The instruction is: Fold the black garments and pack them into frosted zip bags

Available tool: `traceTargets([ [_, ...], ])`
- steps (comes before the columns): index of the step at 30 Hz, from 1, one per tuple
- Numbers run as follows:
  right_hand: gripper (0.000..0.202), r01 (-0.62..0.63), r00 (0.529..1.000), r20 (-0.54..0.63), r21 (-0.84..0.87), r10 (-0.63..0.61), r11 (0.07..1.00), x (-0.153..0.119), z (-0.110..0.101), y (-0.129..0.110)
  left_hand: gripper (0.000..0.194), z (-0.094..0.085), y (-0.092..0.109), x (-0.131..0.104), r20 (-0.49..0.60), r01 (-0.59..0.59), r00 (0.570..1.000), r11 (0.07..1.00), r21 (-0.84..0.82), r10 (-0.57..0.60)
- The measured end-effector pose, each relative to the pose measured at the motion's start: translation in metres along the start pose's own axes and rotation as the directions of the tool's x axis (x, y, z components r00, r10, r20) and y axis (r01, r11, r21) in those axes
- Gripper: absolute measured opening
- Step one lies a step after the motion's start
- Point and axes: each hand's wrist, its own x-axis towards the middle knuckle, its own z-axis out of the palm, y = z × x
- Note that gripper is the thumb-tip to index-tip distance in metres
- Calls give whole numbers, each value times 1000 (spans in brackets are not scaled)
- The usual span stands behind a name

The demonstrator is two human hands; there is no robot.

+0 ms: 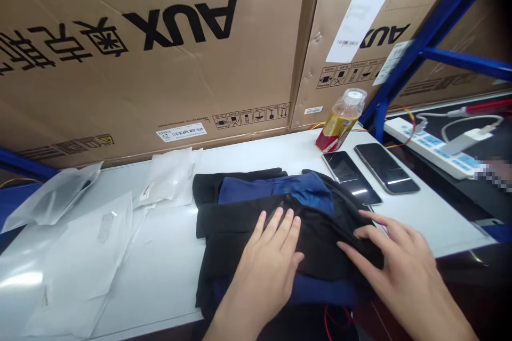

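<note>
A folded garment in black and dark blue cloth (240,218) lies in layers on the white tabletop. My left hand (272,261) presses flat on its black upper layer, fingers stretched out and slightly parted. At the garment's right edge is my right hand (400,261), its thumb and fingers curved, apart and touching the black fabric. I see no cloth clearly pinched between those fingertips. A blue panel (276,188) shows along the far side of the garment, and more blue cloth shows below my hands. My left forearm hides part of the near edge.
Clear plastic bags (84,250) lie on the white tabletop (172,256) at left. Two phones (386,168) and a drink bottle (340,122) are at the right. Large cardboard boxes (160,74) stand behind. Beyond the right edge are a power strip (436,149) and blue shelf frame (464,61).
</note>
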Motion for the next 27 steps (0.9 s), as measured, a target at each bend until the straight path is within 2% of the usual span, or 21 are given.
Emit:
traceTargets([
  [3, 36, -107, 992, 80, 89, 100, 990, 18, -16, -24, 54, 7, 3, 6, 19, 22, 1000, 1000, -9, -22],
  [5, 37, -149, 988, -15, 110, 151, 983, 35, -25, -51, 54, 9, 5, 10, 26, 32, 999, 999, -7, -31],
  [7, 44, -49, 981, -175, 174, 80, 983, 51, -28, -85, 54, 8, 7, 11, 17, 24, 1000, 1000, -10, -24],
  [8, 46, 4, 984, -176, 199, 32, 980, 57, -27, -102, 54, 6, 8, 10, 7, 8, 1000, 1000, -16, -8],
  [9, 47, 60, 987, -160, 212, -26, 975, 61, -23, -118, 52, 2, 8, 6, -2, -12, 1000, 1000, -26, 12],
  [12, 54, 230, 970, 23, 236, -242, 944, 59, -6, -147, 40, -16, -2, -18, -11, -25, 1000, 998, -59, 24],
  [15, 44, 285, 922, 177, 289, -344, 914, 45, 11, -145, 37, -32, -22, -47, 32, 11, 999, 999, -40, -10],
  [17, 35, 299, 912, 193, 295, -362, 908, 37, 16, -135, 45, -36, -33, -60, 47, 2, 999, 1000, -2, -2],
  [19, 35, 317, 920, 145, 274, -365, 908, 31, 14, -127, 47, -36, -38, -64, 16, -12, 1000, 1000, 16, 12],
  [23, 43, 289, 957, -71, 272, -280, 918, 28, 1, -118, 33, -32, -32, -59, -145, 36, 988, 998, -50, -43],
  [24, 46, 279, 960, -95, 269, -263, 922, 28, -2, -118, 31, -32, -30, -58, -183, 52, 981, 996, -72, -64],
  [27, 46, 327, 944, -16, 199, -331, 924, 28, 0, -119, 29, -29, -27, -55, -243, 73, 965, 991, -112, -98],
])
